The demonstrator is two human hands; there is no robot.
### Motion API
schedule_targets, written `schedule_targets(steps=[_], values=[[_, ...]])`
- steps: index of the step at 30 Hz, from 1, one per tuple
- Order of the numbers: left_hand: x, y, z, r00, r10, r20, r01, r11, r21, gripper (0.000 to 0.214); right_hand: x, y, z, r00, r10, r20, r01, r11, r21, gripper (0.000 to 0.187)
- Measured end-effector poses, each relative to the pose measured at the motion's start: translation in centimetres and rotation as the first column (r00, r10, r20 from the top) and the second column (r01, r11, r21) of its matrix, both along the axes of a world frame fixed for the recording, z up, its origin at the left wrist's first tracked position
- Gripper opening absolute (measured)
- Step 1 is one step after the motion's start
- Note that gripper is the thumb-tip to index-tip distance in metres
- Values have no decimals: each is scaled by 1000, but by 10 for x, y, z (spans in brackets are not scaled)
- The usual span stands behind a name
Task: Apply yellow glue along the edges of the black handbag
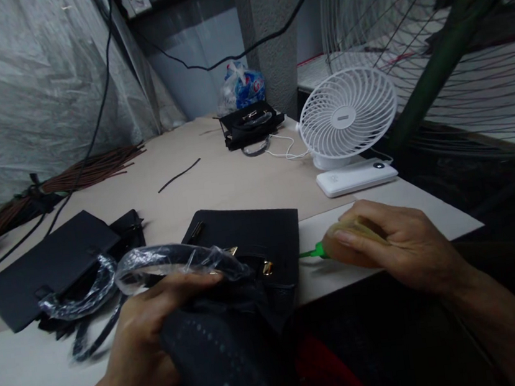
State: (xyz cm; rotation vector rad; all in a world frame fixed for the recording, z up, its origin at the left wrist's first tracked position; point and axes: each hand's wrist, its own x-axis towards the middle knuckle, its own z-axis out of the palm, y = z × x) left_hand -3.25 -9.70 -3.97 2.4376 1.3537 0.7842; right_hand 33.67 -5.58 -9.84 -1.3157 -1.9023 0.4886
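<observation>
Plastic sheeting (pixel 26 71) hangs behind a pale tabletop (pixel 246 175) in a dim workspace. At its near edge lies a black handbag (pixel 262 227) with gold-coloured hardware, one handle (pixel 166 257) wrapped in clear film. Dark dotted material (pixel 216 354) hangs in front; I cannot tell whether it belongs to the bag.

Too firm a squeeze on the amber squeeze bottle (pixel 340 255) could let its contents, which are not visible, smear the bag's side, and a slip could scrape the green nozzle (pixel 312 252) along it. Slack film around the handle might also slide under the thumb.

The bag lies between the two grips: the left hand (pixel 143 332) is closed on its handle side and the dotted material, fingers partly hidden, while the right hand (pixel 405 247) is wrapped around the bottle, nozzle pointing at the bag's right edge, very near or touching.

To the left sits a second black handbag (pixel 54 262). Farther out are a thin dark strip (pixel 179 175), a white power bank (pixel 356 179), a white desk fan (pixel 348 113) and a third black handbag (pixel 243 131).
</observation>
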Motion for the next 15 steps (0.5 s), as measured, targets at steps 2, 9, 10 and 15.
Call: schedule_targets(steps=[2,9,10,15], values=[[-1,0,-1,1000,2,-1,-2,1000,-2,34,0,0,-1,1000,-13,1,13,1000,27,27],[0,1,-2,1000,22,7,-22,1000,11,33,-1,1,-2,1000,-9,6,9,1000,21,27],[1,0,-2,999,35,14,-35,999,8,32,0,1,-2,1000,-3,0,3,1000,8,27],[4,-2,0,997,77,-23,-77,997,-7,31,4,-1,-2,999,-31,-35,30,999,-43,24]])
